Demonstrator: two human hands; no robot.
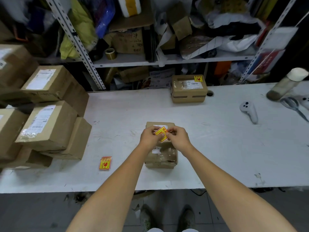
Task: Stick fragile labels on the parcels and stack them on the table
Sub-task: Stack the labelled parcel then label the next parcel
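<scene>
A small brown parcel [161, 156] lies on the white table [209, 148] in front of me. Just above it, my left hand [149, 137] and my right hand [178, 137] both pinch a yellow and red fragile label [161, 133] between fingertips. A small stack of the same labels [105, 163] lies on the table to the left. At the table's far edge sits a labelled parcel [189, 88] with a fragile sticker on its top right corner. Several unlabelled parcels [50, 124] are piled at the left.
A white handheld controller [249, 111] lies at the right, with scissors [294, 106] and a tall jar [284, 84] at the far right. Cluttered metal shelves [150, 59] stand behind the table. My shoes show on the floor below the near edge.
</scene>
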